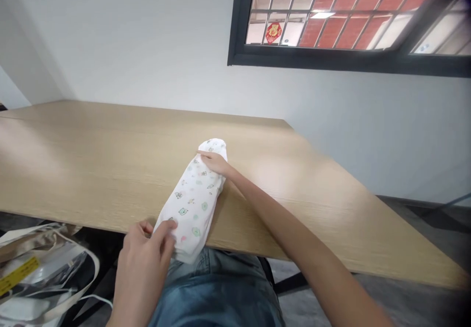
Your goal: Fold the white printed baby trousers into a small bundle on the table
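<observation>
White cloth [193, 204] beneath an outstretched right hand [214, 162].

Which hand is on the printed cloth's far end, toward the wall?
The right hand; the left hand is at the near end of the printed cloth.

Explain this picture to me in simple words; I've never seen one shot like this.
There is no machine here, only a person's two bare hands. The single picture comes from a camera worn on the head, looking forward and down, so the lap shows at the bottom. On the wood-coloured table lies a folded white printed cloth, its near end past the table's edge. The left hand touches that near end; the right hand rests across the far end. How firmly either grips is unclear.
</observation>
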Available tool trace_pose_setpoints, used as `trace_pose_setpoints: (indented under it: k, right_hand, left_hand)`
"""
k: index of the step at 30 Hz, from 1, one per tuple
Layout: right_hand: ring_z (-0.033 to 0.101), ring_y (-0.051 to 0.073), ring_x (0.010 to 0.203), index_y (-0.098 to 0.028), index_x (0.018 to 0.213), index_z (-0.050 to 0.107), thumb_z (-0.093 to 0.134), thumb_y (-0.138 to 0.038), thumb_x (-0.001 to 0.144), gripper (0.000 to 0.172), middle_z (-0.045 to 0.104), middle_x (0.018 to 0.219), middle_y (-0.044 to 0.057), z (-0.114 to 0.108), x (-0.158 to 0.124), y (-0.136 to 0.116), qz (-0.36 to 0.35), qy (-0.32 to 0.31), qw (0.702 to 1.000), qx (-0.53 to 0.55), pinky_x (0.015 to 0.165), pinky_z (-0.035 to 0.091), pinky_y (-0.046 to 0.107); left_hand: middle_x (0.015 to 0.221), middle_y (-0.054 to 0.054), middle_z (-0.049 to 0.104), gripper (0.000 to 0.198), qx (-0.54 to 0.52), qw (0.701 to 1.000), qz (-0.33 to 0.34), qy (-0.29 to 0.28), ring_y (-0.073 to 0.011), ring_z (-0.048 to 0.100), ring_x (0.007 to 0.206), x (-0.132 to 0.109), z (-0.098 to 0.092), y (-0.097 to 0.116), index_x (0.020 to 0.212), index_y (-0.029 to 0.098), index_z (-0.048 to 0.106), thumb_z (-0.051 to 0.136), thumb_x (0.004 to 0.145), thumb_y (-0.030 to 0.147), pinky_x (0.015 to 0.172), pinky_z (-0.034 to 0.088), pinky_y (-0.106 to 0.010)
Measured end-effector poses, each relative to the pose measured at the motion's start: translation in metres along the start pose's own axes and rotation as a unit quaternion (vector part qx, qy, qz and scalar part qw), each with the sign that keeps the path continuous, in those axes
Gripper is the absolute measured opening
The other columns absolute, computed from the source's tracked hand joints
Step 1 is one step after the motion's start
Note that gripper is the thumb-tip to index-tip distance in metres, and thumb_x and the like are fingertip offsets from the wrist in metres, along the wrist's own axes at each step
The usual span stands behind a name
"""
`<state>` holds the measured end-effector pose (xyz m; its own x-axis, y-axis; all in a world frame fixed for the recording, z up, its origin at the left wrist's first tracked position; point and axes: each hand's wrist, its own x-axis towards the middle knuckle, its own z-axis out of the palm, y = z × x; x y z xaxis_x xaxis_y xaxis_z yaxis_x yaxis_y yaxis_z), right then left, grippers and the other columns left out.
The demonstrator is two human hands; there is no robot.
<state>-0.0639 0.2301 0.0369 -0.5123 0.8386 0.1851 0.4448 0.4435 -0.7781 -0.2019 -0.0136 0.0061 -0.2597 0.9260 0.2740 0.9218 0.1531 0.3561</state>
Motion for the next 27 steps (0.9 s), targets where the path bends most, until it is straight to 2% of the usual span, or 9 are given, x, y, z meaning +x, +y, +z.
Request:
trace_pose_setpoints:
  k: [3, 9, 11, 13, 15, 17, 19, 22, 27]
  right_hand:
    - [0.044, 0.017, 0.121, -0.022, 0.121, 0.057, 0.040, -0.017, 0.087, 0.039, 0.050, 0.131, 0.000, -0.016, -0.009, 0.008, 0.001, -0.019, 1.000, -0.025, 0.104, 0.031, 0.032]
    - [0.045, 0.019, 0.120, -0.022, 0.115, 0.062, 0.042, -0.018, 0.086, 0.036, 0.054, 0.126, 0.000, -0.057, -0.039, 0.022, 0.023, -0.045, 0.997, -0.066, 0.105, 0.030, 0.034]
    - [0.043, 0.020, 0.122, -0.023, 0.118, 0.060, 0.043, -0.022, 0.088, 0.035, 0.051, 0.130, 0.000, -0.067, -0.053, 0.019, 0.032, -0.075, 0.994, -0.077, 0.106, 0.029, 0.035]
    - [0.040, 0.020, 0.125, -0.024, 0.121, 0.058, 0.039, -0.030, 0.091, 0.036, 0.048, 0.133, -0.001, -0.072, -0.067, 0.013, 0.034, -0.117, 0.989, -0.083, 0.107, 0.027, 0.037]
    - [0.039, 0.020, 0.125, -0.025, 0.124, 0.055, 0.031, -0.036, 0.094, 0.040, 0.047, 0.134, -0.001, -0.071, -0.078, 0.007, 0.015, -0.165, 0.983, -0.080, 0.107, 0.027, 0.037]
    - [0.038, 0.020, 0.126, -0.023, 0.128, 0.050, 0.024, -0.037, 0.095, 0.044, 0.046, 0.134, 0.000, -0.065, -0.084, 0.006, -0.025, -0.202, 0.975, -0.086, 0.107, 0.026, 0.037]
    - [0.032, 0.022, 0.129, -0.020, 0.132, 0.045, 0.021, -0.035, 0.096, 0.046, 0.041, 0.138, 0.002, -0.058, -0.083, 0.010, -0.062, -0.224, 0.963, -0.134, 0.108, 0.023, 0.040]
    - [0.025, 0.026, 0.132, -0.019, 0.135, 0.039, 0.024, -0.031, 0.095, 0.044, 0.035, 0.143, 0.004, -0.051, -0.068, 0.023, -0.079, -0.198, 0.941, -0.263, 0.106, 0.020, 0.049]
    - [0.020, 0.030, 0.133, -0.011, 0.135, 0.036, 0.031, -0.023, 0.093, 0.044, 0.032, 0.143, 0.013, -0.050, -0.027, 0.038, -0.039, -0.039, 0.934, -0.354, 0.107, 0.011, 0.052]
  left_hand:
    - [0.092, -0.010, 0.045, 0.027, 0.042, 0.997, 0.051, 0.041, -0.0265, 0.048, 0.079, -0.009, 0.007, 0.009, 0.097, 0.032, 0.066, 0.043, 0.083, 0.030, 0.063, 0.040, -0.038]
    - [0.102, -0.009, 0.049, 0.024, -0.040, 0.984, 0.176, -0.001, -0.0267, 0.050, 0.094, -0.025, 0.008, 0.064, 0.094, 0.028, 0.063, 0.044, 0.083, 0.020, 0.075, 0.042, -0.046]
    - [0.105, -0.008, 0.052, 0.021, -0.062, 0.972, 0.220, -0.054, -0.0257, 0.050, 0.101, -0.009, 0.007, 0.080, 0.085, 0.023, 0.063, 0.042, 0.085, 0.020, 0.083, 0.041, -0.047]
    - [0.113, -0.009, 0.053, 0.024, -0.058, 0.950, 0.284, -0.113, -0.0246, 0.047, 0.110, 0.022, 0.009, 0.090, 0.085, 0.019, 0.062, 0.038, 0.088, 0.020, 0.092, 0.039, -0.044]
    - [0.126, -0.011, 0.049, 0.027, -0.034, 0.925, 0.351, -0.141, -0.0243, 0.039, 0.123, 0.056, 0.018, 0.098, 0.106, 0.016, 0.057, 0.038, 0.089, 0.020, 0.100, 0.035, -0.041]
    - [0.136, -0.013, 0.042, 0.038, -0.015, 0.920, 0.363, -0.146, -0.0254, 0.031, 0.130, 0.081, 0.029, 0.104, 0.125, 0.012, 0.045, 0.038, 0.089, 0.021, 0.104, 0.031, -0.043]
    - [0.140, -0.016, 0.037, 0.045, -0.005, 0.926, 0.347, -0.149, -0.0287, 0.026, 0.133, 0.086, 0.039, 0.108, 0.134, 0.009, 0.036, 0.036, 0.091, 0.025, 0.105, 0.028, -0.049]
    - [0.142, -0.016, 0.034, 0.049, -0.002, 0.937, 0.325, -0.130, -0.0309, 0.027, 0.132, 0.057, 0.047, 0.105, 0.136, 0.008, 0.032, 0.033, 0.093, 0.032, 0.105, 0.026, -0.053]
    - [0.143, -0.013, 0.033, 0.054, 0.007, 0.918, 0.396, -0.026, -0.0283, 0.030, 0.132, -0.015, 0.041, 0.079, 0.138, 0.008, 0.028, 0.038, 0.091, 0.031, 0.102, 0.036, -0.047]
